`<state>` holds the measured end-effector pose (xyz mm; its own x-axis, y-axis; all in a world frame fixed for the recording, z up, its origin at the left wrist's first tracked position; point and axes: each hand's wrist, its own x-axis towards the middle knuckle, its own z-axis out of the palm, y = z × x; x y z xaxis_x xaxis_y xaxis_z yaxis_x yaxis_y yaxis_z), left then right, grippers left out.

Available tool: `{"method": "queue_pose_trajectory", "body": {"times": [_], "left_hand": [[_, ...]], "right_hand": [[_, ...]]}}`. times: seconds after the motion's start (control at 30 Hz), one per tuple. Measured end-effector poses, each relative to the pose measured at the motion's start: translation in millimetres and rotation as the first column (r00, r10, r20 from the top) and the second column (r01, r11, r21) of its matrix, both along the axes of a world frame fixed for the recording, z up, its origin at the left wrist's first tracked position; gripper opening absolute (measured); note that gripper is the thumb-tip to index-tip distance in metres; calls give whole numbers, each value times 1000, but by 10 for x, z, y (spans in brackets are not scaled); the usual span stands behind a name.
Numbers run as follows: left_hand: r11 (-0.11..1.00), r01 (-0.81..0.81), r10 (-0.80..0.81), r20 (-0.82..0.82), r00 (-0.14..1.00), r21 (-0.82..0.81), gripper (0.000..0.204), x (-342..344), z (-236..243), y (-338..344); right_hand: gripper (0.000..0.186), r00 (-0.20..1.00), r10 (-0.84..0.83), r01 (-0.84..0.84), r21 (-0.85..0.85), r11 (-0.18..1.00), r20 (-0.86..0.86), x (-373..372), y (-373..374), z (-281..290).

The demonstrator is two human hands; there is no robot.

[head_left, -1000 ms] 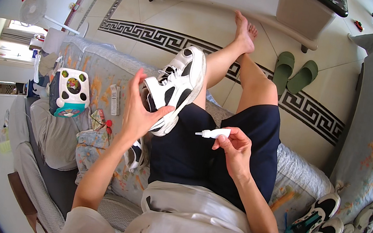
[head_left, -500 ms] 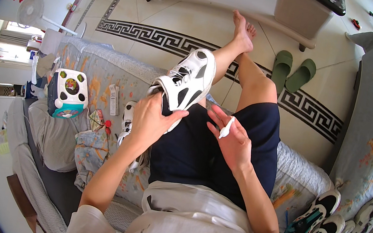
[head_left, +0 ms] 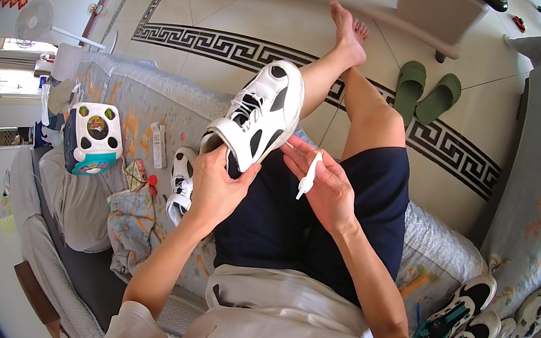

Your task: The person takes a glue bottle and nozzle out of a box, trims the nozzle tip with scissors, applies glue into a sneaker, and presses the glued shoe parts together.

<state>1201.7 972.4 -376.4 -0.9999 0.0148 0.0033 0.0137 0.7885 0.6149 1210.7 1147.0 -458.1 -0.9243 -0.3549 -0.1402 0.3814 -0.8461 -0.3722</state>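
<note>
I've got the left hand (head_left: pixel 215 185) wrapped around the heel opening of the white-and-black sneaker (head_left: pixel 257 115), thumb and fingers pinching the collar, so the shoe stands up and away from that hand, toe pointing toward the tiled floor (head_left: pixel 238 10). It sits above the person's lap, over the dark shorts (head_left: pixel 320 211), just left of the bare left knee. The right hand (head_left: pixel 324 184) is right beside the shoe, on its right side, fingertips (head_left: pixel 291 150) touching or almost touching the sole edge; I can't tell which. That hand is closed loosely on a small white tube (head_left: pixel 309 173), which hangs down across the palm. Down on the patterned sofa cover (head_left: pixel 134 100), just left of the left wrist, I see the second sneaker (head_left: pixel 181 180) lying flat. Further left there's a white and teal toy (head_left: pixel 93 139). Green slippers (head_left: pixel 425 94) rest on the floor, well apart from both hands.
</note>
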Motion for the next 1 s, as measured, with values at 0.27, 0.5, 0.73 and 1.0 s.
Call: {"method": "queue_pose_trajectory", "body": {"times": [0.27, 0.5, 0.73, 1.0], "left_hand": [[1000, -17, 13, -139, 990, -22, 32, -100, -128, 35], [991, 66, -91, -229, 969, -112, 19, -148, -204, 71], [992, 127, -128, -123, 984, -17, 30, -115, -32, 87], [976, 69, -84, 66, 994, 208, 25, -140, -42, -116]], "right_hand": [[31, 998, 35, -33, 49, 998, -52, 26, -2, 33], [57, 991, 38, -33, 44, 998, -128, 43, -17, -25], [50, 998, 12, -12, 1, 1000, -68, 72, -11, -102], [28, 1000, 0, 1, 7, 1000, -31, 57, 5, -93]]}}
